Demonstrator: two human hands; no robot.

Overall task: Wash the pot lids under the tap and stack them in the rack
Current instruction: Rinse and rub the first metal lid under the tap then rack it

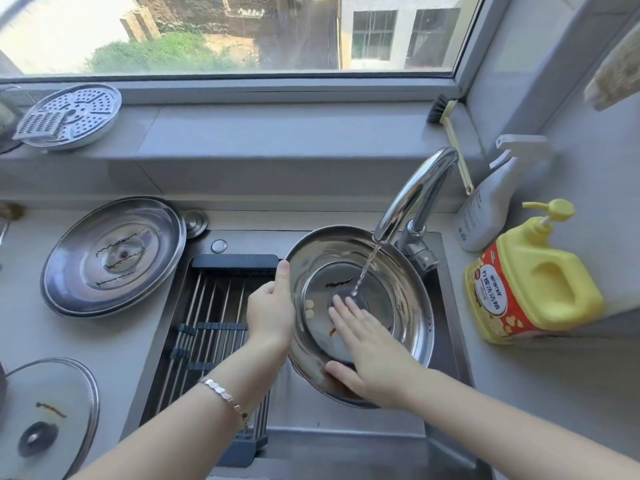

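Rinsing round stainless steel pot lid (398, 299), centre right of frame, under chrome tap (415, 188); left hand (268, 317) grips rim, right hand (374, 355) flat on inside; best rub brown stains (339, 282) beneath stream (367, 268), lid tilted

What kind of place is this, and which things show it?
Most likely a home kitchen. A tap runs water onto a steel pot lid over the sink, a drying rack lies across the sink, and a dish soap bottle stands nearby.

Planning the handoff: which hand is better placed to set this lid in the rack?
Probably the left hand: it grips the lid at its rim, beside the rack; the right hand lies flat inside it.
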